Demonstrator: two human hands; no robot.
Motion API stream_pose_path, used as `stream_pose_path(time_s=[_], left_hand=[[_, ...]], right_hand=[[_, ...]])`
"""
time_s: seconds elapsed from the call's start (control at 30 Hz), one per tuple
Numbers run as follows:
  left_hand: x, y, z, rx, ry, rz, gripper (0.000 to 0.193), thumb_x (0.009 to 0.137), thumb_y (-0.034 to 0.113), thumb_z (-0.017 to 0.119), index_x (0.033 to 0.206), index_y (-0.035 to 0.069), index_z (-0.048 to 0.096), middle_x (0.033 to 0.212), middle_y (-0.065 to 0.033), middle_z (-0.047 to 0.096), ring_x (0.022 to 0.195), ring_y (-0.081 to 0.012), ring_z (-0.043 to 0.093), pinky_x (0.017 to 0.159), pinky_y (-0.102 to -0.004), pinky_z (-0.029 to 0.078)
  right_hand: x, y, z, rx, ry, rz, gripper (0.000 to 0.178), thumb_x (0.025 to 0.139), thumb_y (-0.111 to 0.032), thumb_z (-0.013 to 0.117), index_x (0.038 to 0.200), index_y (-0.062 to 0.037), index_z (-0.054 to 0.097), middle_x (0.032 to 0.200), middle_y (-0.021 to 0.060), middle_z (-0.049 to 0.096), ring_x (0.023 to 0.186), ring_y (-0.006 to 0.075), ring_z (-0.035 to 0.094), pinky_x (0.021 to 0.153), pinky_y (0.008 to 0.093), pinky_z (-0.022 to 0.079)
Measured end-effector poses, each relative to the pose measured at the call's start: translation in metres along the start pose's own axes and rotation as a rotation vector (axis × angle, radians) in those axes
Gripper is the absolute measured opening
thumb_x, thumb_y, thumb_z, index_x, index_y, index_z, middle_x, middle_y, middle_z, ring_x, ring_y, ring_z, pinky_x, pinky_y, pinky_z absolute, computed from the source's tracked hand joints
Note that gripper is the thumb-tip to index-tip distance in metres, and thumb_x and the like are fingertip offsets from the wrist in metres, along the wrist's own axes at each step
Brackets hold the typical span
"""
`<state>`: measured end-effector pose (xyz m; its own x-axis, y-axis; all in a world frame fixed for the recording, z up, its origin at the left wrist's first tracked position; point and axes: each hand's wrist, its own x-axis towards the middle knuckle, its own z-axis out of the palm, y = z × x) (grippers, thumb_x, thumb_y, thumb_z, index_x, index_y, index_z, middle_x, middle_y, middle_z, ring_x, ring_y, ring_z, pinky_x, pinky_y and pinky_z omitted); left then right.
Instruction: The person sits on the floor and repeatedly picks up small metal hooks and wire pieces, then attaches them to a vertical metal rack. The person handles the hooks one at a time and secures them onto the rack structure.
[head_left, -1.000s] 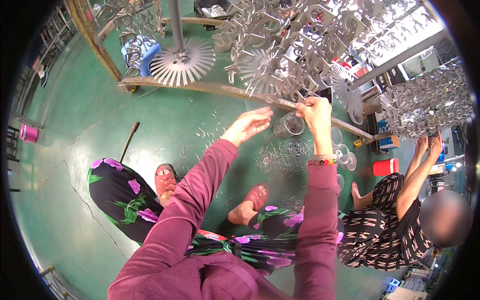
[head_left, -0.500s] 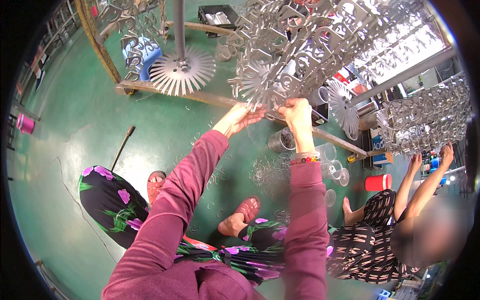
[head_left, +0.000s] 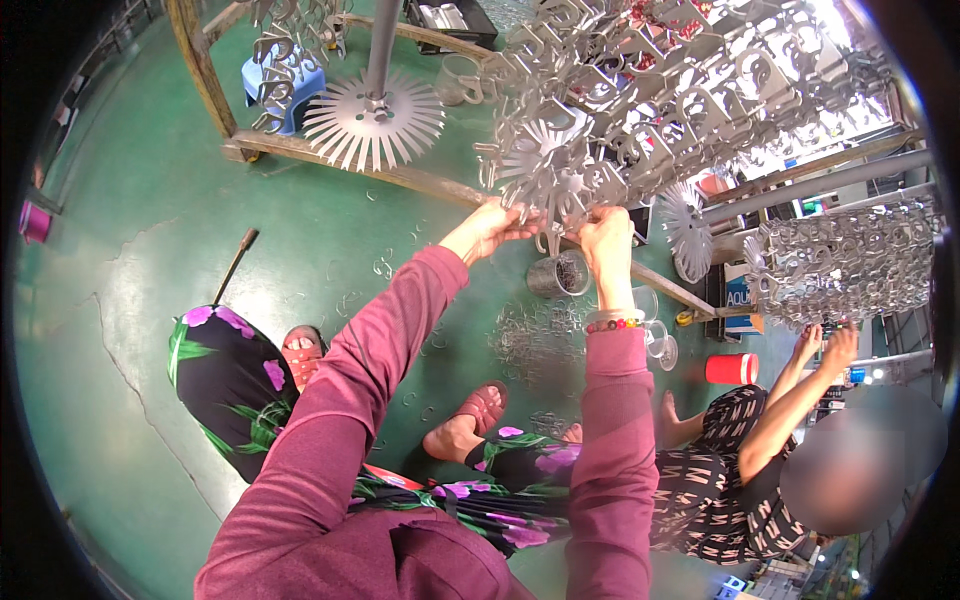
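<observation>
Pinching at grey metal parts [head_left: 560, 195] on the hanging rack [head_left: 640, 90]: left hand [head_left: 492, 228] and right hand [head_left: 603, 232], fingers closed, exact hold unclear. Rack mostly loaded; loose wire hooks [head_left: 535, 335] left on green floor [head_left: 150, 260], likely unfinished.

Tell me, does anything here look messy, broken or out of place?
Yes. Small metal hooks lie scattered over the green floor beside a clear cup, as if spilled. A long crack runs through the floor, and a stick lies loose there.
</observation>
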<state>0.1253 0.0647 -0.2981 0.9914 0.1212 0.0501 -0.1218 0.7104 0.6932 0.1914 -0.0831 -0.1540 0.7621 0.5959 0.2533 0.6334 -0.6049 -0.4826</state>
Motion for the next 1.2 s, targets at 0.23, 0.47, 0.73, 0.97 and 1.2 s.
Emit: stream_pose_path(time_s=[0.23, 0.47, 0.73, 0.97, 1.2], left_hand=[[-0.005, -0.009, 0.023, -0.111, 0.079, 0.079, 0.047, 0.078, 0.040, 0.071, 0.107, 0.007, 0.057, 0.101, -0.0054, 0.063, 0.095, -0.0182, 0.060, 0.083, -0.0344, 0.051], [0.009, -0.030, 0.032, -0.099, 0.172, -0.005, 0.019, 0.093, 0.024, 0.053, 0.105, 0.011, 0.060, 0.095, -0.0008, 0.064, 0.085, -0.0128, 0.061, 0.075, -0.0355, 0.052], [0.001, -0.029, 0.039, -0.171, 0.187, 0.047, 0.022, 0.093, 0.024, 0.051, 0.110, 0.010, 0.054, 0.094, -0.0022, 0.061, 0.085, -0.0136, 0.060, 0.072, -0.0330, 0.053], [-0.004, -0.012, 0.038, -0.058, 0.147, -0.004, 0.018, 0.084, 0.007, 0.050, 0.099, 0.004, 0.058, 0.090, -0.0032, 0.060, 0.086, -0.0138, 0.060, 0.073, -0.0292, 0.053], [-0.009, -0.005, 0.035, -0.012, 0.186, -0.132, 0.028, 0.087, 0.023, 0.060, 0.110, 0.007, 0.060, 0.104, -0.0023, 0.063, 0.091, -0.0113, 0.058, 0.077, -0.0288, 0.049]], right_hand=[[0.000, 0.016, 0.002, 0.215, -0.041, 0.144, 0.014, 0.073, 0.002, 0.069, 0.081, 0.0122, 0.065, 0.070, 0.0154, 0.066, 0.060, 0.0185, 0.066, 0.055, 0.0265, 0.056], [-0.007, -0.008, -0.019, 0.259, -0.146, 0.326, 0.015, 0.074, 0.016, 0.059, 0.088, 0.0155, 0.061, 0.080, 0.0154, 0.065, 0.067, 0.0197, 0.066, 0.053, 0.0269, 0.058], [-0.011, -0.022, -0.017, 0.341, -0.068, 0.358, 0.015, 0.072, 0.000, 0.075, 0.077, 0.0078, 0.064, 0.071, 0.0094, 0.065, 0.058, 0.0138, 0.061, 0.049, 0.0240, 0.052], [-0.018, -0.018, -0.028, 0.379, -0.095, 0.338, 0.010, 0.077, 0.004, 0.065, 0.072, 0.0116, 0.062, 0.073, 0.0147, 0.067, 0.063, 0.0174, 0.065, 0.055, 0.0229, 0.051], [-0.030, -0.017, -0.028, 0.262, -0.034, 0.232, 0.012, 0.081, -0.002, 0.067, 0.073, 0.0067, 0.062, 0.074, 0.0124, 0.067, 0.063, 0.0166, 0.066, 0.057, 0.0232, 0.053]])
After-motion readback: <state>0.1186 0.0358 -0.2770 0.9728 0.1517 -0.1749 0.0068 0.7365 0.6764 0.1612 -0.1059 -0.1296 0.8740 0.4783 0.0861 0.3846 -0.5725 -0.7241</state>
